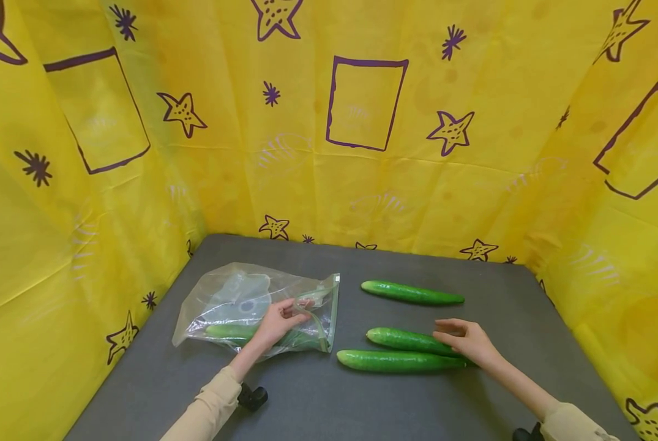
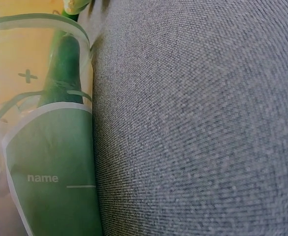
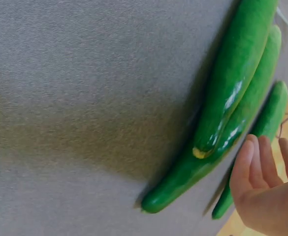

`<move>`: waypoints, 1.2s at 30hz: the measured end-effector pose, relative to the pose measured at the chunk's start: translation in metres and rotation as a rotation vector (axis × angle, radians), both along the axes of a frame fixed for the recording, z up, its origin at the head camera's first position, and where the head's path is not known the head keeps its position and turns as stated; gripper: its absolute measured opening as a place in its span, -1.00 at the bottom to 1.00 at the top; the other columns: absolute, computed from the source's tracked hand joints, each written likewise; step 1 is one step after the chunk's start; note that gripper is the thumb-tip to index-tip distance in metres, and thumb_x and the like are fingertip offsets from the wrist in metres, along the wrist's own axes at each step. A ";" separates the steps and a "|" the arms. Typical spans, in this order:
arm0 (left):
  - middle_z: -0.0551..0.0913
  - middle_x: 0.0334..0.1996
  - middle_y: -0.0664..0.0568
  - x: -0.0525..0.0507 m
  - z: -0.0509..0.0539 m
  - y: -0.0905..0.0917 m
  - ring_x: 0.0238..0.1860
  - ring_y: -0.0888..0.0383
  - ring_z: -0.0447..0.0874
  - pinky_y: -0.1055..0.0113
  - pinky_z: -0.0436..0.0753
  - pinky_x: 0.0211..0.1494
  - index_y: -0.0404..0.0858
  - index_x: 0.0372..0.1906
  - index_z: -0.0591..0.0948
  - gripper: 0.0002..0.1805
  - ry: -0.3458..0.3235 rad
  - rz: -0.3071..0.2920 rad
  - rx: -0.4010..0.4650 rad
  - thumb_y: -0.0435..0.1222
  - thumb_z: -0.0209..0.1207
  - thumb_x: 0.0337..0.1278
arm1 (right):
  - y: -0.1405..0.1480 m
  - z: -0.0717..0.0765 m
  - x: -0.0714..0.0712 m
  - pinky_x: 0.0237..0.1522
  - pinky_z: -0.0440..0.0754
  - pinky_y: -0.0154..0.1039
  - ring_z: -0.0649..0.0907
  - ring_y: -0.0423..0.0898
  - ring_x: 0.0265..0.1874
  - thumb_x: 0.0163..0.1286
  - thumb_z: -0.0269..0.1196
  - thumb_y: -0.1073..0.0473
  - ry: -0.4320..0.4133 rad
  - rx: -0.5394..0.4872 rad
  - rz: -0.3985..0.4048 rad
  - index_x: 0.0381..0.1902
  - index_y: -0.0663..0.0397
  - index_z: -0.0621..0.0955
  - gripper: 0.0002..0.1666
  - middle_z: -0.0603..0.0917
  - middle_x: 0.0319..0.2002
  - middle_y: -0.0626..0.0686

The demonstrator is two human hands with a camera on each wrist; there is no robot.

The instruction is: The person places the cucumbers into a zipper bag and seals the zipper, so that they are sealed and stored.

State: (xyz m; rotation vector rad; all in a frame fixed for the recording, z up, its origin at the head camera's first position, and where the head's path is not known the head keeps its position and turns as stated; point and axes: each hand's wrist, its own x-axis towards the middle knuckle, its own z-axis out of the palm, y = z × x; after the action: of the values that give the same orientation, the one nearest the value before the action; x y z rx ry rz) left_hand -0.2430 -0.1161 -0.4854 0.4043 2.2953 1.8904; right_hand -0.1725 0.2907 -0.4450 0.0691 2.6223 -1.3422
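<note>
A clear zip bag [image 1: 196, 306] lies on the left, its zip edge facing right, with a cucumber [image 1: 229, 331] inside. My left hand [image 1: 276, 321] holds the bag near its opening, thumb and fingers together on the plastic. Printed green film of the bag [image 2: 55, 162] fills the left of the left wrist view. Right of the bag lie three cucumbers: one at the back [image 1: 411, 293] and two close together in front, the middle one [image 1: 400, 339] and the nearest [image 1: 395, 361]. My right hand [image 1: 469, 342], fingers extended, is over the middle one's right end; contact is unclear. In the right wrist view that hand [image 3: 267, 187] grips nothing.
The grey table [image 1: 306, 404] is enclosed by a yellow curtain [image 1: 317, 184] with purple drawings at the back and both sides. Dark straps [image 1: 251, 397] show at the wrists.
</note>
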 end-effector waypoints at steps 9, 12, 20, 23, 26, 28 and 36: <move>0.62 -0.03 -0.38 0.002 0.003 0.000 -0.36 0.43 0.58 0.52 0.41 -0.42 -0.46 -0.18 0.61 -0.79 -0.019 -0.005 -0.011 -0.41 0.26 0.10 | 0.017 0.008 0.011 -0.16 0.66 -0.06 0.66 0.07 -0.11 0.33 0.23 0.03 -0.111 0.062 -0.056 0.12 0.34 0.53 -0.45 0.65 0.02 0.27; 0.65 -0.08 -0.35 0.001 0.002 0.001 -0.40 0.41 0.54 0.51 0.38 -0.45 -0.44 -0.23 0.61 -0.83 -0.008 0.001 -0.019 -0.41 0.26 0.09 | 0.023 0.009 0.014 -0.24 0.66 -0.13 0.65 -0.02 -0.21 0.32 0.24 0.03 -0.133 0.098 -0.079 0.07 0.34 0.56 -0.47 0.68 -0.08 0.23; 0.69 -0.21 -0.16 -0.013 -0.024 -0.001 -0.44 0.41 0.49 0.50 0.35 -0.48 -0.45 -0.38 0.53 -0.81 -0.003 0.031 -0.014 -0.40 0.29 0.06 | 0.032 0.002 0.020 -0.44 0.61 -0.26 0.60 -0.15 -0.42 0.29 0.26 0.06 -0.241 0.065 -0.103 0.01 0.41 0.57 -0.49 0.69 -0.21 0.13; 0.70 -0.15 -0.18 -0.013 -0.027 0.000 -0.38 0.43 0.57 0.50 0.40 -0.45 -0.40 -0.29 0.60 -0.81 0.011 0.039 -0.021 -0.35 0.31 0.05 | 0.032 -0.003 0.022 -0.39 0.62 -0.26 0.62 -0.14 -0.39 0.30 0.25 0.06 -0.279 0.025 -0.096 0.02 0.41 0.56 -0.49 0.68 -0.14 0.25; 0.72 -0.17 -0.14 -0.012 -0.029 -0.001 -0.39 0.42 0.56 0.50 0.40 -0.46 -0.34 -0.28 0.62 -0.78 0.048 0.036 -0.010 -0.28 0.33 0.03 | 0.031 -0.007 0.022 -0.32 0.65 -0.24 0.66 -0.08 -0.31 0.31 0.23 0.07 -0.293 -0.022 -0.088 0.04 0.45 0.53 -0.47 0.63 -0.08 0.37; 0.73 -0.24 -0.03 -0.012 -0.030 -0.002 -0.42 0.42 0.53 0.49 0.38 -0.48 -0.28 -0.34 0.62 -0.79 0.085 0.031 0.009 -0.23 0.35 0.01 | 0.030 -0.010 0.022 -0.28 0.66 -0.23 0.67 -0.03 -0.26 0.30 0.23 0.08 -0.305 -0.058 -0.094 0.04 0.46 0.52 -0.46 0.59 -0.05 0.39; 0.55 -0.45 0.21 -0.013 -0.031 -0.002 -0.50 0.40 0.39 0.50 0.29 -0.52 -0.25 -0.55 0.38 -0.65 0.083 0.034 0.008 -0.24 0.34 0.03 | 0.031 -0.023 0.022 -0.15 0.66 -0.31 0.64 -0.14 -0.24 0.31 0.23 0.16 -0.429 -0.382 -0.067 0.04 0.39 0.56 -0.55 0.55 -0.06 0.16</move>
State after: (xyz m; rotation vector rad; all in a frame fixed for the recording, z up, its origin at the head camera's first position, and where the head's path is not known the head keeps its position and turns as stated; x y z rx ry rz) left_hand -0.2558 -0.1176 -0.5163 0.4562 2.3615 1.9346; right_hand -0.1507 0.3218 -0.4685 0.3483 2.0004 -1.6157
